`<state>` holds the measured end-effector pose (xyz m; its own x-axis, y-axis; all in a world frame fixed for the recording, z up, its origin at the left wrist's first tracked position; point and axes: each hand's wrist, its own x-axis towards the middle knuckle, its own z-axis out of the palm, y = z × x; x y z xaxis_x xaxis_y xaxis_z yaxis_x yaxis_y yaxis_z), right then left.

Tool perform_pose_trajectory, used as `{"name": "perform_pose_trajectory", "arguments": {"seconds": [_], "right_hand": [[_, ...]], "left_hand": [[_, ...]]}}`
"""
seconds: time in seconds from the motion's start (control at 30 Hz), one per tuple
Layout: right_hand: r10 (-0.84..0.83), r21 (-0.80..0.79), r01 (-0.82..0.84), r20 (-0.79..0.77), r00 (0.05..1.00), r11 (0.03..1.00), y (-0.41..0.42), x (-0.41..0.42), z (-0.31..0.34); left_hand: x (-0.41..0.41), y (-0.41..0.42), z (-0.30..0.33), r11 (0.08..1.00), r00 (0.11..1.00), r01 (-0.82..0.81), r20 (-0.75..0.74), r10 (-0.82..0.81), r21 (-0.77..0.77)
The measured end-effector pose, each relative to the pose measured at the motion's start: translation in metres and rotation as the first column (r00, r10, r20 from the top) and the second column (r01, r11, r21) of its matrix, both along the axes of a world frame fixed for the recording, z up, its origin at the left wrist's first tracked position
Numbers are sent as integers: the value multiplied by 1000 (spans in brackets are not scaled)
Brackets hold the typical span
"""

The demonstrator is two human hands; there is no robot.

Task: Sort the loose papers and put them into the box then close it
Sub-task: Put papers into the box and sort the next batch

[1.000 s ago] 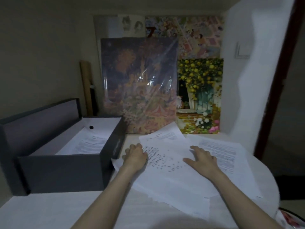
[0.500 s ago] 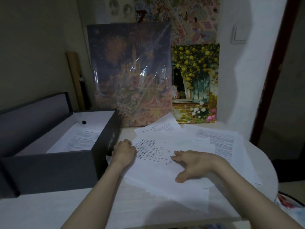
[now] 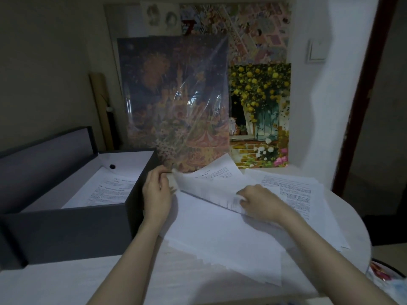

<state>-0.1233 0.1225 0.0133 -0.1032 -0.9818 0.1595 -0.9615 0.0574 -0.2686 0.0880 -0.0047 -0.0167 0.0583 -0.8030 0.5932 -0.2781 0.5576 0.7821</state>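
Observation:
An open dark grey box (image 3: 72, 230) stands on the left of the table, its lid (image 3: 44, 150) upright behind it, and a printed paper (image 3: 108, 190) lies inside. Loose white papers (image 3: 220, 236) are spread to the right of the box. My left hand (image 3: 157, 192) pinches the far left corner of the top sheet (image 3: 204, 190), next to the box's right wall. My right hand (image 3: 259, 202) grips the same sheet's near right edge. This sheet is lifted and tilted off the pile. More printed sheets (image 3: 295, 190) lie further right.
Two paintings (image 3: 176, 102) (image 3: 259, 115) lean against the wall behind the papers. A cardboard tube (image 3: 100, 111) stands in the back left corner. The round table's edge (image 3: 361, 219) curves on the right, with a colourful object (image 3: 385, 276) below it.
Both hands lay flat on the pile before. Now the left hand has moved up to the sheet's corner, the right hand has closed on its edge, and the top sheet is raised.

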Motion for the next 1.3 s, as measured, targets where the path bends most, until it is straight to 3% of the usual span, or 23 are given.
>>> {"name": "perform_pose_trajectory", "arguments": {"seconds": [0.07,0.1,0.17,0.23,0.27,0.37,0.43,0.5,0.6,0.67,0.77,0.83,0.9,1.0,1.17,1.3], "right_hand": [[-16,-16,24,389,921,1000,5,-17,15],[-2,-41,32,583,812,999,9,-22,21],[65,-85,21,881,468,996,13,-27,26],[122,-128,33,983,135,991,11,-29,22],[135,-136,50,990,33,989,9,-31,17],[104,-96,91,991,-90,991,3,-31,-5],[67,-60,100,995,-67,993,1,-31,-15],[40,-39,107,999,-4,994,0,-34,-21],[-41,11,170,984,174,985,0,-39,-26],[-95,25,237,953,289,971,-1,-43,-30],[-88,-61,339,909,407,939,-7,-51,-39],[-95,-137,423,870,484,896,-8,-55,-44],[-93,-171,485,876,474,858,-8,-59,-47],[-134,-129,523,891,435,842,-10,-64,-50],[-190,-77,533,883,429,843,-15,-68,-51],[-183,-63,515,892,413,855,-16,-70,-53]], "left_hand": [[0,2,4,999,991,44,-130,-41,17],[0,3,5,997,982,67,-178,-60,31],[-2,8,11,983,959,160,-248,-135,85],[-6,12,13,927,924,313,-294,-246,207],[-10,12,12,863,886,417,-339,-316,285],[-18,7,5,673,802,596,-369,-470,437],[-20,13,3,685,814,575,-229,-533,448],[-21,17,2,686,805,583,-189,-563,435],[-23,15,-4,702,839,522,-144,-525,484],[-24,14,-5,738,873,435,-38,-487,516],[-17,8,-8,884,900,198,279,-335,423],[-8,3,-8,952,812,-11,559,-171,307],[-1,5,-5,936,672,-116,720,-173,334],[-2,10,0,893,487,-211,834,-258,399],[-5,9,-1,827,472,-328,837,-276,458],[-5,7,0,831,481,-335,838,-255,445]]}}
